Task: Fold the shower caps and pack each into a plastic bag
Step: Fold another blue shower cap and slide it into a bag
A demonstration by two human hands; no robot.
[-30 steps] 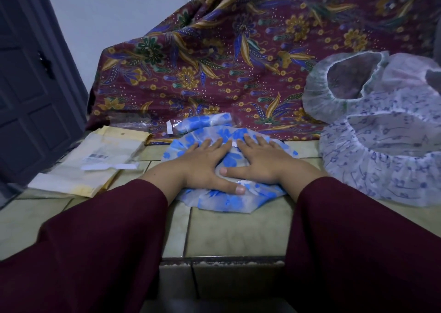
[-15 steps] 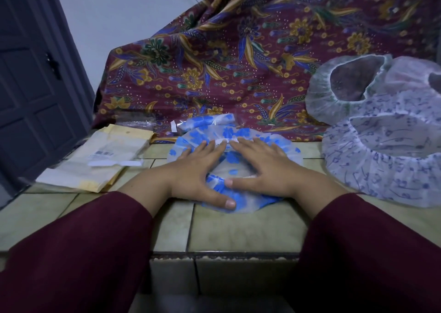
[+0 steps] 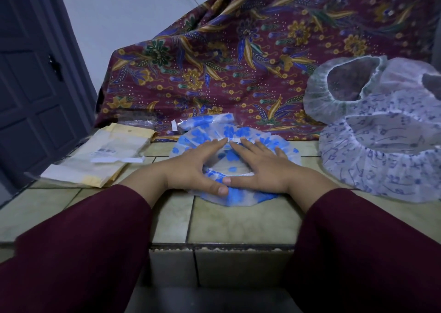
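Presently, a maroon batik cloth (image 3: pixel 238 57) with floral print drapes behind the green tiled ledge (image 3: pixel 238 224), which serves as the reference surface. On the ledge's right side sits a white shower cap with small blue marks (image 3: pixel 386 169), touching a translucent white shower cap (image 3: pixel 334 98) just behind it against the cloth. On the ledge's left side lies a stack of yellowish packaging (image 3: pixel 105 157). At the ledge's centre, a blue-flowered shower cap (image 3: pixel 238 198) lies flattened. Both hands rest on it, palms down, fingers straight and spread: left hand (image 3: pixel 193 169) and right hand (image 3: pixel 265 169), fingertips nearly meeting at the cap's far edge, thumbs close together at the near side; neither hand grasps anything. Behind this cap, touching the cloth, lies a small clear bag holding blue-patterned material (image 3: pixel 205 121).
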